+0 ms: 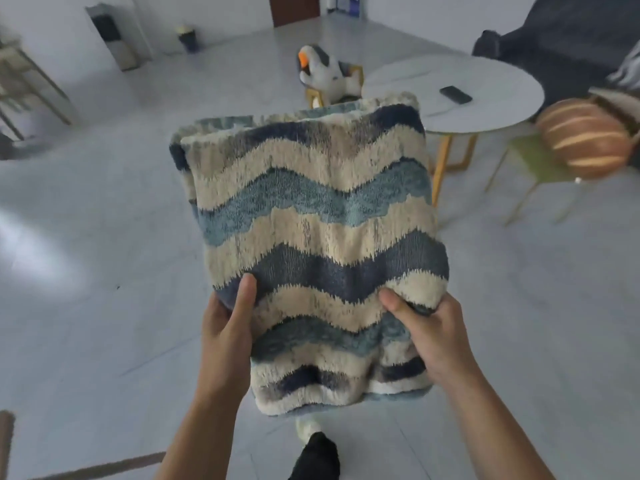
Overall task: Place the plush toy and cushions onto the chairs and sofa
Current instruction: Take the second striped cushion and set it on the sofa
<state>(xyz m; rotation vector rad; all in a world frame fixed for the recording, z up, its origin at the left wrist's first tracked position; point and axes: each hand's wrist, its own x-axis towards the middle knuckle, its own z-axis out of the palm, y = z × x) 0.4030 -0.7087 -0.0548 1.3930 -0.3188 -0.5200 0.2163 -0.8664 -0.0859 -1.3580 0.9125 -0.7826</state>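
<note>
A square cushion (311,216) with wavy blue, navy and cream bands fills the middle of the view, held up above the floor. My left hand (228,323) grips its lower left edge, thumb on the front. My right hand (426,327) grips its lower right edge the same way. A white and grey plush goose (325,72) with an orange beak sits on a wooden chair (313,95) behind the cushion. A round orange striped cushion (585,136) lies on a green chair (533,161) at the right. A dark sofa (568,39) stands at the far right.
A round white table (491,91) with wooden legs carries a dark phone (455,94). A water dispenser (114,36) and a small bin (188,38) stand by the far wall. A metal-framed rack (24,84) is at the left. My foot (311,448) is on the grey tiled floor.
</note>
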